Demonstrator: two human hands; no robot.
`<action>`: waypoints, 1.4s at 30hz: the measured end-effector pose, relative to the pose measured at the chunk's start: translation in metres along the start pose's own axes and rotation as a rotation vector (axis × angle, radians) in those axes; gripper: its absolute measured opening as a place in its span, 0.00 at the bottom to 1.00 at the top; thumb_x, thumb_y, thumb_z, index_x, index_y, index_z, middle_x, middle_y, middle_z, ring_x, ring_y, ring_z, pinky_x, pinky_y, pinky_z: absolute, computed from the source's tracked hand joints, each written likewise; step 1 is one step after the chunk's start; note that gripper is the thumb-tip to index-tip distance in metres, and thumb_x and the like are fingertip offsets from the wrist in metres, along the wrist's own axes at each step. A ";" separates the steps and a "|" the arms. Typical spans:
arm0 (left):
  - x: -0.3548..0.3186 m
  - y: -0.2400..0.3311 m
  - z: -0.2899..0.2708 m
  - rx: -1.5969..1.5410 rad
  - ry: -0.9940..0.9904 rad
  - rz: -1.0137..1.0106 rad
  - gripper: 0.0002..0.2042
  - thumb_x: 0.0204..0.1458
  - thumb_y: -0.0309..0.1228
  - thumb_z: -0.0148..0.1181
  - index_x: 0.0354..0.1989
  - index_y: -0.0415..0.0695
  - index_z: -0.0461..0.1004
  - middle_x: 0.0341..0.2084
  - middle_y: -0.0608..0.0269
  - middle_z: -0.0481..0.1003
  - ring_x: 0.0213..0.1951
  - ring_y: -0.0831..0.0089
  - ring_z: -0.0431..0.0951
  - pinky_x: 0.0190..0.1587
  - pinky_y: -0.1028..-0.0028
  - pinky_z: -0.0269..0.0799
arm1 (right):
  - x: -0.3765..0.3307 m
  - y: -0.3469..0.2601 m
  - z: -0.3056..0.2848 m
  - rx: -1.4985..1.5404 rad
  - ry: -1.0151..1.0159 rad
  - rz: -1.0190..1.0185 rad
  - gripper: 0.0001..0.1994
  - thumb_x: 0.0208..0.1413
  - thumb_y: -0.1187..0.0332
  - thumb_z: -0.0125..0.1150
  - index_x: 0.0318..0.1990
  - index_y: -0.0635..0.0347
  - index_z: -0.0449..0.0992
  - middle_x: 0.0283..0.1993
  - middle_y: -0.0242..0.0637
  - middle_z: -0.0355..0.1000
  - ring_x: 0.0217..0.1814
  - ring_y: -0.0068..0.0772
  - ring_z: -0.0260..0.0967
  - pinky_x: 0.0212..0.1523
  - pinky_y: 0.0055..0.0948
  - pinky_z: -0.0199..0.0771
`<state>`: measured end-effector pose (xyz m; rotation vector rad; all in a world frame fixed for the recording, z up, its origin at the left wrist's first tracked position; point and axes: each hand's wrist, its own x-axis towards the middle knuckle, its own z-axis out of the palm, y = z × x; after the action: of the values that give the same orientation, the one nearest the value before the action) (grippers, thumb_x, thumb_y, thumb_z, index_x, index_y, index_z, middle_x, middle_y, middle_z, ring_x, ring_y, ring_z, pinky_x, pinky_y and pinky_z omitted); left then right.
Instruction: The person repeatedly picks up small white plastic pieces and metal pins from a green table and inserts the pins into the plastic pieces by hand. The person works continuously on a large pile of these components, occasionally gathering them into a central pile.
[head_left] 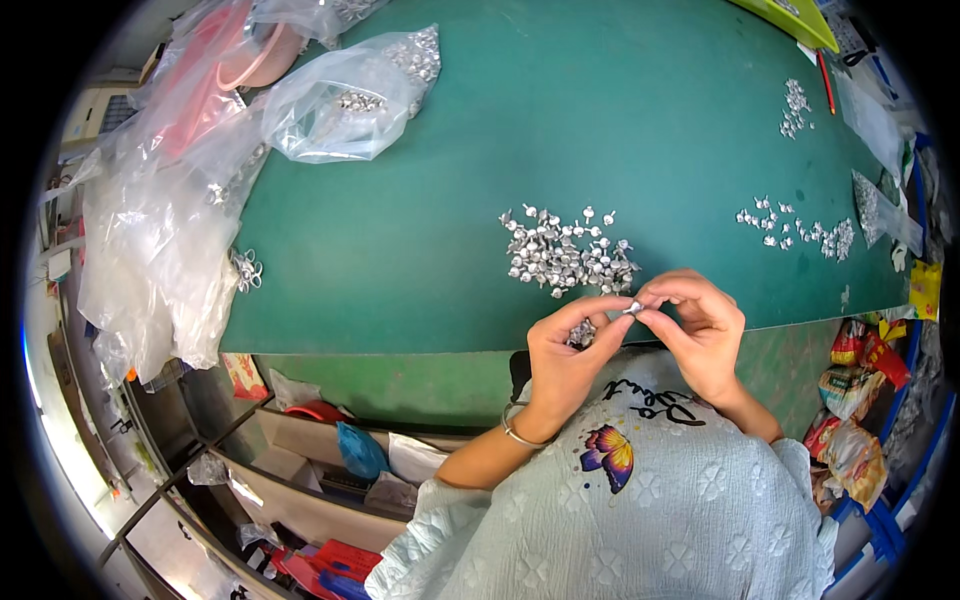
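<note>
Both hands meet at the near edge of the green table (600,120). Between their fingertips is a small silvery metal piece (633,308), too small to name more exactly. My left hand (565,355) pinches it from the left, and several more such pieces (582,333) show in the curl of its fingers. From the right, my right hand (705,335) pinches the same piece with thumb and forefinger. Just beyond the hands lies a loose pile of small silvery metal pieces (560,250), each with a round head and a short stem.
Smaller groups of metal pieces (795,110) lie at the right. A clear plastic bag (340,110) with more pieces lies at the far left, beside hanging plastic sheets (160,250). Metal rings (247,270) lie at the left edge. An open drawer (310,455) sits below the table.
</note>
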<state>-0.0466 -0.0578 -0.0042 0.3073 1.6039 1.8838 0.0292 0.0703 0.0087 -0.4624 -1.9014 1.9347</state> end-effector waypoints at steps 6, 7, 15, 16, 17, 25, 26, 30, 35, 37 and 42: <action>-0.003 0.004 0.002 0.031 -0.018 0.040 0.09 0.42 0.15 0.58 0.33 0.37 0.77 0.18 0.72 0.66 0.22 0.87 0.61 0.23 0.85 0.55 | -0.005 -0.005 0.000 0.025 0.017 -0.072 0.11 0.43 0.86 0.59 0.37 0.72 0.71 0.38 0.45 0.70 0.38 0.31 0.68 0.41 0.26 0.71; -0.003 0.005 0.003 0.025 -0.020 0.041 0.09 0.42 0.15 0.59 0.33 0.36 0.77 0.18 0.72 0.67 0.22 0.87 0.61 0.24 0.86 0.56 | -0.005 -0.006 0.000 0.024 0.018 -0.076 0.11 0.43 0.86 0.59 0.37 0.72 0.71 0.38 0.45 0.69 0.39 0.31 0.69 0.41 0.26 0.71; -0.004 0.009 0.005 0.003 -0.052 0.082 0.09 0.42 0.14 0.59 0.33 0.36 0.76 0.19 0.70 0.68 0.23 0.86 0.62 0.24 0.85 0.56 | -0.008 -0.012 -0.001 0.033 0.030 -0.090 0.11 0.43 0.87 0.58 0.37 0.73 0.71 0.38 0.47 0.69 0.39 0.33 0.69 0.41 0.27 0.73; -0.004 0.010 0.005 0.000 -0.054 0.080 0.09 0.42 0.14 0.59 0.33 0.36 0.76 0.19 0.70 0.68 0.23 0.86 0.62 0.24 0.85 0.56 | -0.008 -0.012 -0.001 0.034 0.032 -0.098 0.11 0.43 0.87 0.58 0.37 0.73 0.71 0.38 0.47 0.69 0.39 0.33 0.69 0.41 0.27 0.73; -0.004 0.011 0.006 0.003 -0.057 0.081 0.09 0.42 0.14 0.59 0.33 0.36 0.76 0.19 0.70 0.68 0.23 0.86 0.63 0.25 0.85 0.56 | -0.008 -0.013 -0.001 0.036 0.034 -0.107 0.11 0.43 0.87 0.58 0.36 0.73 0.71 0.38 0.47 0.69 0.39 0.33 0.69 0.41 0.27 0.73; -0.003 0.012 0.007 -0.007 -0.078 0.116 0.09 0.42 0.14 0.59 0.33 0.36 0.77 0.19 0.70 0.68 0.24 0.85 0.63 0.25 0.84 0.58 | -0.009 -0.016 -0.002 0.032 0.055 -0.134 0.10 0.43 0.87 0.58 0.36 0.73 0.71 0.37 0.46 0.69 0.39 0.32 0.70 0.40 0.26 0.73; -0.003 0.011 0.007 -0.007 -0.062 0.111 0.09 0.42 0.14 0.59 0.33 0.36 0.77 0.19 0.70 0.68 0.23 0.86 0.63 0.25 0.85 0.57 | -0.008 -0.016 -0.001 0.032 0.072 -0.131 0.10 0.43 0.87 0.59 0.35 0.73 0.71 0.37 0.46 0.69 0.38 0.32 0.70 0.40 0.26 0.73; -0.001 0.009 0.011 0.000 0.061 -0.068 0.10 0.43 0.16 0.59 0.36 0.37 0.76 0.18 0.76 0.65 0.22 0.89 0.60 0.24 0.86 0.54 | 0.002 -0.003 -0.014 -0.235 0.097 -0.108 0.08 0.43 0.84 0.60 0.33 0.71 0.73 0.35 0.42 0.71 0.36 0.28 0.70 0.38 0.22 0.70; -0.001 -0.007 -0.001 0.044 0.071 -0.098 0.08 0.45 0.20 0.59 0.36 0.39 0.77 0.17 0.77 0.63 0.22 0.89 0.59 0.24 0.87 0.54 | 0.071 0.050 -0.122 -0.570 0.528 -0.049 0.06 0.47 0.77 0.61 0.34 0.66 0.74 0.31 0.32 0.73 0.32 0.19 0.69 0.35 0.21 0.69; -0.002 -0.007 -0.002 0.049 0.069 -0.137 0.08 0.46 0.20 0.59 0.36 0.39 0.77 0.17 0.77 0.63 0.22 0.89 0.58 0.24 0.87 0.53 | 0.100 0.053 -0.170 -0.712 0.623 -0.104 0.08 0.45 0.77 0.61 0.35 0.64 0.75 0.31 0.34 0.74 0.31 0.21 0.70 0.36 0.22 0.69; -0.002 -0.014 -0.003 0.047 0.064 -0.158 0.07 0.46 0.21 0.59 0.35 0.38 0.77 0.17 0.77 0.62 0.22 0.89 0.58 0.23 0.87 0.52 | 0.130 0.056 -0.213 -1.162 0.634 -0.198 0.10 0.42 0.76 0.62 0.35 0.61 0.76 0.31 0.37 0.74 0.36 0.33 0.69 0.40 0.28 0.68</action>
<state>-0.0420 -0.0602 -0.0178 0.1369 1.6665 1.7542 0.0179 0.3188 -0.0487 -0.9803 -2.2577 0.2878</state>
